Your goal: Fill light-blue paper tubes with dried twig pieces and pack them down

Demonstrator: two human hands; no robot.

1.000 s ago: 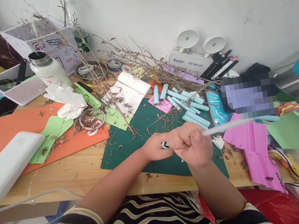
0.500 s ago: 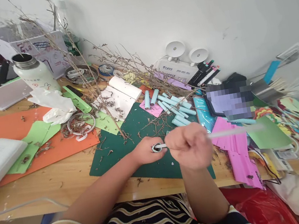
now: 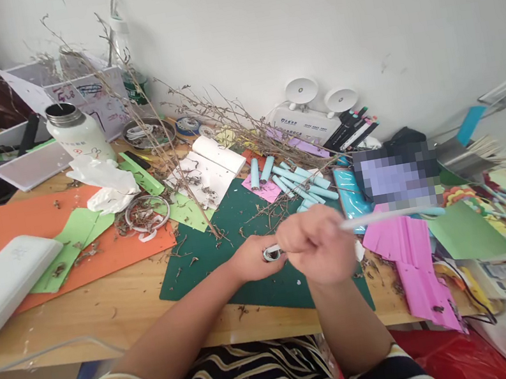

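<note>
My left hand (image 3: 252, 259) is wrapped round a small rolled paper tube (image 3: 267, 256), and only its pale blue open end shows. My right hand (image 3: 317, 246) is closed in a fist on a thin white stick (image 3: 379, 217), which sticks out to the right. The stick's other end sits in the mouth of the tube; how deep, I cannot tell. Both hands are over a dark green cutting mat (image 3: 212, 267). Behind them lies a pile of light blue paper rolls (image 3: 298, 183). Dry twigs (image 3: 210, 225) and crumbs of dried plant are scattered on the mat.
A white bottle (image 3: 79, 137) without a lid stands at the back left. Orange paper (image 3: 121, 273) and a white case (image 3: 12, 288) lie on the left. Pink crumpled paper (image 3: 401, 249) and a green sheet (image 3: 468, 231) are on the right. A white router (image 3: 302, 121) stands by the wall.
The view has shifted, so the desk appears slightly lower and further right. The right fist and stick have moved a little closer to the left hand. Both hands keep their hold.
</note>
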